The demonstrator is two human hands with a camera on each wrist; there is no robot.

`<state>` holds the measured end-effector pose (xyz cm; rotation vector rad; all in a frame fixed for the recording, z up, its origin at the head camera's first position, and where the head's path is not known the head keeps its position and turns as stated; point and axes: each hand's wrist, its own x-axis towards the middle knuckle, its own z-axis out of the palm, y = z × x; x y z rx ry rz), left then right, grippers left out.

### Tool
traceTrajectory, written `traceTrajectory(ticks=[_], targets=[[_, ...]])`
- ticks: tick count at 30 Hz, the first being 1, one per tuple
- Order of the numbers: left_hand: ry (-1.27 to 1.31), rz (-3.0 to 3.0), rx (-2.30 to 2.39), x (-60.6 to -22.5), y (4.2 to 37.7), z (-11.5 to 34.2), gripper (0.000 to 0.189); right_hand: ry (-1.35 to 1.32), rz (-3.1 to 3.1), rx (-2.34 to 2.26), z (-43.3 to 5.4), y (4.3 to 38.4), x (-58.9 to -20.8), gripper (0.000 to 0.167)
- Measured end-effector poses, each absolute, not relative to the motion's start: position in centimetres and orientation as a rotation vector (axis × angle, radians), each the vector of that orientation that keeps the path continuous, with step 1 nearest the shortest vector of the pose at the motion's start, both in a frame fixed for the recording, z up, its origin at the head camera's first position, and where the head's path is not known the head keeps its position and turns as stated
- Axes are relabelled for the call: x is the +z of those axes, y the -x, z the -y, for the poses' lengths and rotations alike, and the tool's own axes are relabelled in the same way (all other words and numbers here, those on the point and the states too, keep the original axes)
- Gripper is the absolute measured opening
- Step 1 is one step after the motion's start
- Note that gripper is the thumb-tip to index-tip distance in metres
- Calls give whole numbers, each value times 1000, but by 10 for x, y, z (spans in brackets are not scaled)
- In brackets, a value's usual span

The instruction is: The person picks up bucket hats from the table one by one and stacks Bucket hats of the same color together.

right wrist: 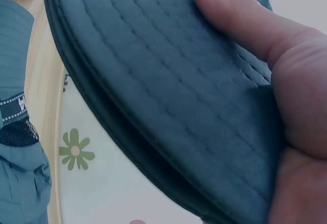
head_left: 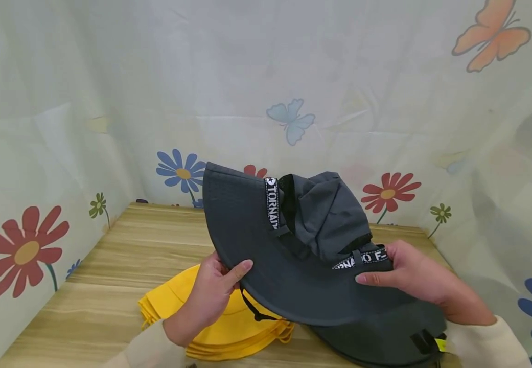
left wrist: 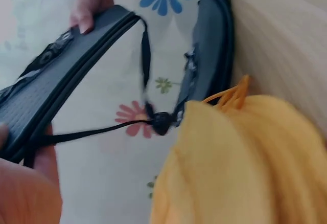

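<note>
A dark grey wide-brimmed sun hat [head_left: 288, 281] is held up tilted over the table, its soft crown [head_left: 334, 214] toward the back right and its brim folded double. Black-and-white lettered tape runs round the crown. My left hand [head_left: 212, 294] pinches the brim's left edge, thumb on top. My right hand [head_left: 415, 271] grips the brim at the right, close to the lettered tape. From the brim hangs a black chin cord with a toggle [left wrist: 162, 123]. Below, a second dark hat [head_left: 380, 335] lies on the table, partly covered by the held one.
Several yellow hats [head_left: 224, 332] with orange cords lie folded and stacked at the front, partly behind my left arm. The wooden table [head_left: 155, 235] ends at a white curtain [head_left: 229, 102] printed with flowers and butterflies, which hangs at the back and both sides.
</note>
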<state>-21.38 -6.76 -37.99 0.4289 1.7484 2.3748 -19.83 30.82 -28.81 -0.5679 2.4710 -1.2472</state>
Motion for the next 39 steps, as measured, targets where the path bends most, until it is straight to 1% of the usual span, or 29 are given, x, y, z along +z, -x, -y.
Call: traceTrajectory(ticks=[6, 12, 15, 19, 22, 25, 28, 31, 32, 34, 37, 38, 39], targets=[[-588, -1822, 2237, -358, 224, 83, 47, 639, -2595, -1151, -317, 199, -284, 25], [-698, -2076, 2238, -311, 231, 109, 42, 761, -2740, -978, -322, 201, -276, 11], [-829, -2131, 2201, -287, 239, 122, 40, 750, -2838, -864, -319, 202, -270, 11], [-964, -2376, 1889, -260, 253, 131, 34, 725, -2934, -752, -318, 203, -262, 17], [-1014, -2636, 1480, -247, 258, 126, 38, 759, -2951, -726, -321, 203, -258, 14], [-1096, -2752, 1144, -244, 260, 114, 36, 775, -2978, -698, -325, 204, -255, 13], [-1163, -2793, 964, -248, 260, 104, 23, 751, -2983, -657, -329, 205, -251, 13], [-1192, -2797, 960, -256, 259, 101, 10, 679, -2982, -613, -332, 206, -247, 17], [-1192, -2793, 983, -258, 259, 101, 8, 652, -2985, -595, -332, 207, -246, 21], [-1204, -2792, 1025, -262, 259, 101, 8, 604, -3001, -566, -334, 207, -244, 22], [-1200, -2799, 1067, -265, 259, 101, 8, 583, -3053, -536, -337, 207, -241, 19], [-1203, -2800, 1076, -265, 260, 101, 8, 600, -3080, -534, -339, 207, -241, 15], [-1205, -2804, 1081, -266, 260, 100, 7, 630, -3112, -540, -341, 206, -241, 15]])
